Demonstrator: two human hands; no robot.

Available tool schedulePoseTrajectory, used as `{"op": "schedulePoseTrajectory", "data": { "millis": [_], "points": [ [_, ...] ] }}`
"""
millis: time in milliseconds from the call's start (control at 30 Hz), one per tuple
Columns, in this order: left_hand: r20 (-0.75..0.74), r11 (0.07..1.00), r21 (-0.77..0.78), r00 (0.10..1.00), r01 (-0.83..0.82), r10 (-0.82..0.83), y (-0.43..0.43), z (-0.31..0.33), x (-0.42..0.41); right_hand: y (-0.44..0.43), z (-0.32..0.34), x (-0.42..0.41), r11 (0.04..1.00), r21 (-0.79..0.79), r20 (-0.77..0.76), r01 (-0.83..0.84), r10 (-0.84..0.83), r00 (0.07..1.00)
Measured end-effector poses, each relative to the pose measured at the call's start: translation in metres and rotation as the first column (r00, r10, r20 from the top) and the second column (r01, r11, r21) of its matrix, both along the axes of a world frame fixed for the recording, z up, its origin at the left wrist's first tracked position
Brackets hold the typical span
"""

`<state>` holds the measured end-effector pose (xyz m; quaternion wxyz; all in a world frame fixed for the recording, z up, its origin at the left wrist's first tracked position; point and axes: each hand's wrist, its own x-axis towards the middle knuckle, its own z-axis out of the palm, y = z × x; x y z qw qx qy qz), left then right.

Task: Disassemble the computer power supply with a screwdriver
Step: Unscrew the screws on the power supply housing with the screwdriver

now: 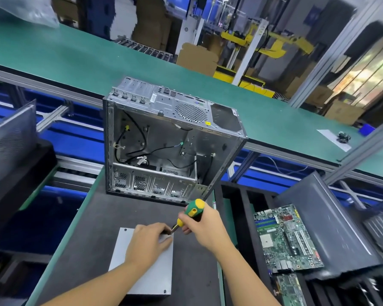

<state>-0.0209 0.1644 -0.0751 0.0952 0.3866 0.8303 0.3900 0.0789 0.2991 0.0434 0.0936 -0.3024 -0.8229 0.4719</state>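
A flat grey metal power supply box [142, 272] is being held down on the dark-topped desk [97, 228], close to its near edge. The left grip [149, 241], a bare hand, is being laid loosely spread over the box's top, fingertips at its far right corner, clasping nothing. A green and yellow screwdriver [192, 209] is being clasped tightly in the right grip [205, 228], its tip being pressed at that same corner. An opened silver computer case [164, 140] is standing at the desk's far edge.

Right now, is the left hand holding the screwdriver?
No, the right hand grips the green-and-yellow screwdriver, while the left hand rests on the grey power supply.
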Motion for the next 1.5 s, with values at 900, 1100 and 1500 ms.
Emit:
{"op": "schedulePoseTrajectory", "data": {
  "millis": [900,1100,1500],
  "points": [
    [0.251,0.963,0.238,0.95,0.123,-0.183,0.005,0.01,-0.014,-0.001,0.027,-0.016,0.994,0.043,0.257,-0.102,0.088,0.962],
    [0.138,0.957,0.242,0.97,0.163,-0.2,0.007,0.005,-0.011,-0.014,0.051,-0.018,0.877,0.481,0.264,-0.011,-0.133,0.955],
    [0.136,0.957,0.175,0.957,0.231,-0.256,0.004,-0.005,-0.016,-0.011,0.075,-0.029,0.759,0.454,0.533,-0.466,0.188,0.825]
  ]
}}
